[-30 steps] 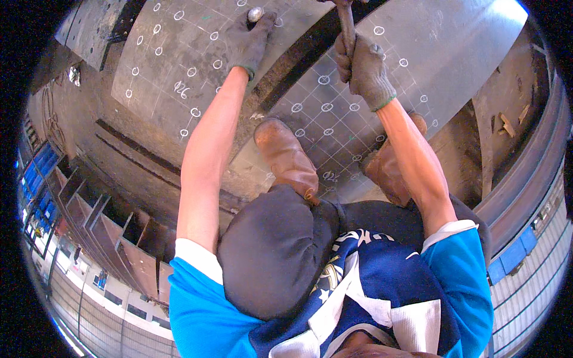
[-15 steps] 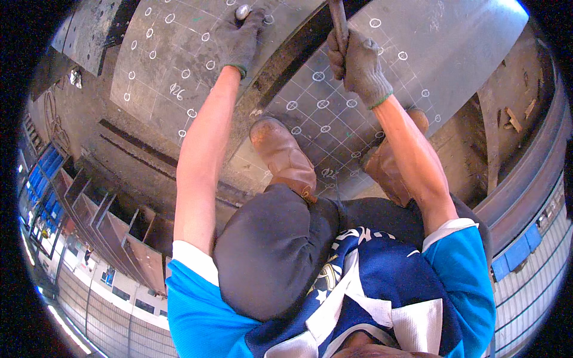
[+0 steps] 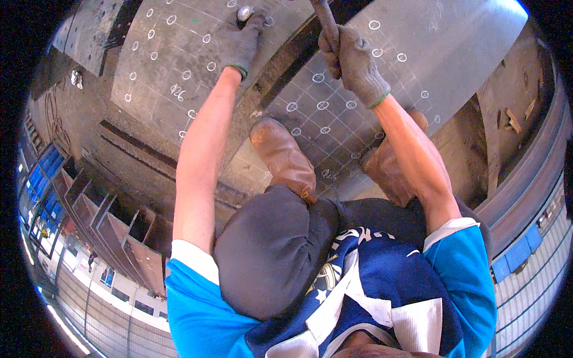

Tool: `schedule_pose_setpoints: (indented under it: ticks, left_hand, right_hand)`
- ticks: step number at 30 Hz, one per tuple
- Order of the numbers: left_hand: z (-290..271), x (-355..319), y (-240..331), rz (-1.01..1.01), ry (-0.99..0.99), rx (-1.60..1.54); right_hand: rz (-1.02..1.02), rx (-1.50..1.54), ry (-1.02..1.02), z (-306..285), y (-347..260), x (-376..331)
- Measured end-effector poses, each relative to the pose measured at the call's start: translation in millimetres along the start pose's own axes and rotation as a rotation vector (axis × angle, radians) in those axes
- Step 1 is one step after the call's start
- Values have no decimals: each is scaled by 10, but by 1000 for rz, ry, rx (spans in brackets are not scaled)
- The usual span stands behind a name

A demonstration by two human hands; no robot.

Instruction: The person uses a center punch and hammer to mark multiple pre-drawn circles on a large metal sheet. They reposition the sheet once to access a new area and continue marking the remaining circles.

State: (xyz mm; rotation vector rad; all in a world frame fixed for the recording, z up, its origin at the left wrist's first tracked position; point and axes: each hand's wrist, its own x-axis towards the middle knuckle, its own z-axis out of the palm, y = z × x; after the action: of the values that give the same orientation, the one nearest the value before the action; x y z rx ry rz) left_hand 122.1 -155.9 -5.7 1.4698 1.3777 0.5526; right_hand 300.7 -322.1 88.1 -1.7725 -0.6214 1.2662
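Note:
My left hand (image 3: 240,45), in a grey knit glove, is closed around a short metal punch (image 3: 244,11) whose shiny round top shows above the fingers. It rests over the left steel plate (image 3: 140,30), which carries chalked circles and grid lines. To the right, my gloved right hand (image 3: 359,64) grips the handle of a hammer (image 3: 325,19) and is raised above the right steel plate (image 3: 465,42), also chalked with circles. The upper end of the hammer runs to the top edge of the picture, so its head is mostly out of sight. The punch's tip is hidden.
A dark gap (image 3: 283,62) runs slantwise between the plates. My brown boots (image 3: 283,152) stand at the plates' near side. Long steel beams (image 3: 525,173) lie at the right. Wood scraps (image 3: 513,121), a cable (image 3: 52,116) and steel frames (image 3: 113,221) lie farther out.
My right hand and the hammer have shifted a little to the left, and the handle's upper end has tilted left. My left hand stays with the punch in almost the same place.

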Motion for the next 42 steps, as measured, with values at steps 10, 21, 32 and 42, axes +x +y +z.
schedule_pose_setpoints:
  ticks: [10,21,32,42]
  left_hand:
    - [-56,57,-278,157,-30,315]
    - [-124,-151,257,213,-122,226]
    - [-331,523,15,55,220,-261]
    - [-410,708,-99,101,207,-116]
  right_hand:
    - [-626,1067,-404,424,-617,281]
    - [-143,-445,-209,-121,134,-2]
    - [246,-381,-225,97,513,-370]
    - [337,-58,-321,622,649,-141]
